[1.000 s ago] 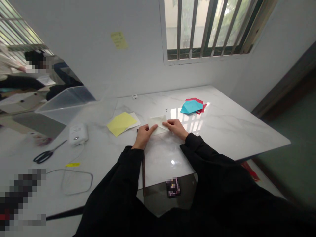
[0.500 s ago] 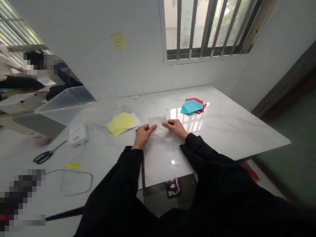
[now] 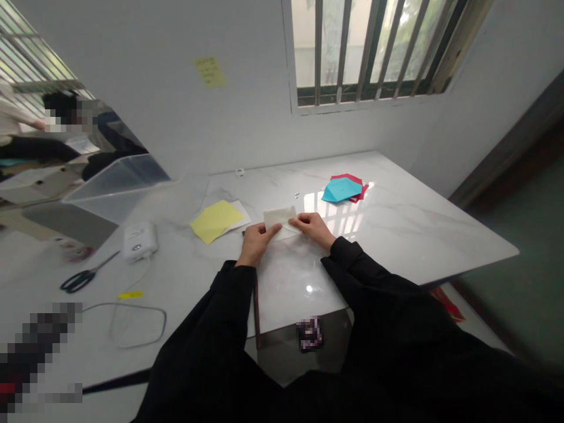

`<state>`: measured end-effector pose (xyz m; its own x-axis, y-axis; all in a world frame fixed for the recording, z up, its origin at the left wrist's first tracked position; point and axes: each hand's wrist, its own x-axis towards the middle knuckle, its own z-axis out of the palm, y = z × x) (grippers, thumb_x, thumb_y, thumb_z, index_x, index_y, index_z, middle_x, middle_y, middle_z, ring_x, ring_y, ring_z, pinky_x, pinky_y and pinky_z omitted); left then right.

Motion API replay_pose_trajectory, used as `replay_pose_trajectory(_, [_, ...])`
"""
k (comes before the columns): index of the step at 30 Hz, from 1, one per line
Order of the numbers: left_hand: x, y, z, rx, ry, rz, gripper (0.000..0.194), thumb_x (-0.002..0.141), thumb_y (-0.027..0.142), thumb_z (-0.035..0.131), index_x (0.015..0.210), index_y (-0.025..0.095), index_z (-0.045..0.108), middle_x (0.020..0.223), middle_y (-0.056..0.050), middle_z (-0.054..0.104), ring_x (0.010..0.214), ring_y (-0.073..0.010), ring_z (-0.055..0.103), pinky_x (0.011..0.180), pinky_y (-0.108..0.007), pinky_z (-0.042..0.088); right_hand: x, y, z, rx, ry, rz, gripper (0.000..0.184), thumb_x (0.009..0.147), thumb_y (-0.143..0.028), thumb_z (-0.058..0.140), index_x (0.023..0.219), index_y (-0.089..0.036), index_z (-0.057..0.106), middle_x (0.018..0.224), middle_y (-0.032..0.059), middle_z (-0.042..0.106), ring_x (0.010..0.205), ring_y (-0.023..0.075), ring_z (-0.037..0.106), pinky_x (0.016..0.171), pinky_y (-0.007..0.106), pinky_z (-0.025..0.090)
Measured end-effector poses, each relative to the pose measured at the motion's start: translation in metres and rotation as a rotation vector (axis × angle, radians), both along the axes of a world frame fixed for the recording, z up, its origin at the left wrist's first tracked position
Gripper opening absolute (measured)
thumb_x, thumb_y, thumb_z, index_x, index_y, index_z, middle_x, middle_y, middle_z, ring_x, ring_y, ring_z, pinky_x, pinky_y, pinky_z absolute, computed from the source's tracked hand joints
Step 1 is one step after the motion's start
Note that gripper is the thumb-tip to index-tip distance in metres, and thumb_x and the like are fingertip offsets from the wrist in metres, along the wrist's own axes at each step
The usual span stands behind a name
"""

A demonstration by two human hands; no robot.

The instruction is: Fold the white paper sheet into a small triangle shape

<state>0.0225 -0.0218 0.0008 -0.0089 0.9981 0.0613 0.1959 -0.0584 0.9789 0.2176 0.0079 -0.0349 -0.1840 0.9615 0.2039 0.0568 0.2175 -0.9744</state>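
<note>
A folded piece of white paper (image 3: 279, 215) lies on the white marble table (image 3: 396, 229) right in front of me. My left hand (image 3: 256, 242) pinches its near left edge, fingers closed on the paper. My right hand (image 3: 312, 226) presses and pinches the near right edge, fingers curled on it. Both arms wear black sleeves.
A yellow sheet (image 3: 215, 220) over a white one lies left of my hands. Blue folded paper (image 3: 341, 190) on red paper sits further back right. On the left are a white device (image 3: 138, 239), scissors (image 3: 83, 277), a cable loop (image 3: 132, 325) and a clear bin (image 3: 112, 183). Another person sits far left.
</note>
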Motion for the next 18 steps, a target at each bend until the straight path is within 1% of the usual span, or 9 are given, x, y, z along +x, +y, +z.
replay_pose_trajectory(2, [0.0,0.0,0.0,0.009,-0.026,0.012,0.052,0.066,0.056,0.086,0.092,0.011,0.081,0.088,-0.01,0.08,0.075,-0.0236,0.07,0.068,-0.03,0.052,0.0,0.0,0.0,0.017,-0.041,0.018,0.056,0.08,-0.071,0.066,0.068,-0.017,0.062,0.058,-0.0034,0.045,0.056,0.0109,0.037,0.053,0.026,0.027])
replay_pose_trajectory(5, [0.0,0.003,-0.001,0.028,-0.065,0.081,0.05,0.068,0.054,0.084,0.093,0.011,0.081,0.091,-0.01,0.08,0.079,-0.0241,0.071,0.071,-0.03,0.054,0.001,-0.001,0.0,0.034,-0.143,0.069,0.061,0.084,-0.073,0.059,0.066,-0.016,0.066,0.054,-0.0028,0.045,0.055,0.0108,0.036,0.054,0.026,0.026])
replay_pose_trajectory(8, [-0.001,0.005,-0.003,0.055,-0.073,0.15,0.05,0.069,0.053,0.083,0.094,0.01,0.08,0.094,-0.012,0.08,0.083,-0.0253,0.072,0.074,-0.032,0.055,0.0,-0.002,0.002,0.047,-0.199,0.099,0.066,0.086,-0.075,0.054,0.067,-0.014,0.071,0.055,0.0,0.054,0.053,0.0102,0.035,0.054,0.027,0.027])
replay_pose_trajectory(10, [-0.001,0.007,-0.004,0.06,-0.08,0.16,0.051,0.068,0.054,0.083,0.094,0.01,0.08,0.095,-0.012,0.08,0.085,-0.0261,0.072,0.076,-0.033,0.055,0.0,-0.002,0.002,0.054,-0.202,0.096,0.068,0.087,-0.076,0.053,0.069,-0.013,0.074,0.058,0.0016,0.058,0.053,0.0099,0.035,0.055,0.027,0.027])
replay_pose_trajectory(14, [0.0,0.008,-0.005,0.068,-0.111,0.167,0.054,0.067,0.055,0.085,0.095,0.009,0.08,0.095,-0.013,0.08,0.087,-0.0268,0.072,0.077,-0.034,0.054,-0.001,-0.001,0.001,0.058,-0.197,0.089,0.069,0.088,-0.075,0.053,0.078,-0.011,0.079,0.058,0.0011,0.058,0.055,0.0101,0.037,0.055,0.026,0.028])
replay_pose_trajectory(18, [-0.002,0.01,-0.008,0.111,-0.133,0.216,0.053,0.068,0.054,0.084,0.096,0.009,0.08,0.097,-0.013,0.08,0.088,-0.026,0.071,0.078,-0.033,0.053,0.0,-0.001,0.001,0.075,-0.178,0.128,0.067,0.09,-0.073,0.054,0.088,-0.012,0.081,0.067,0.0016,0.062,0.057,0.0095,0.039,0.056,0.025,0.029])
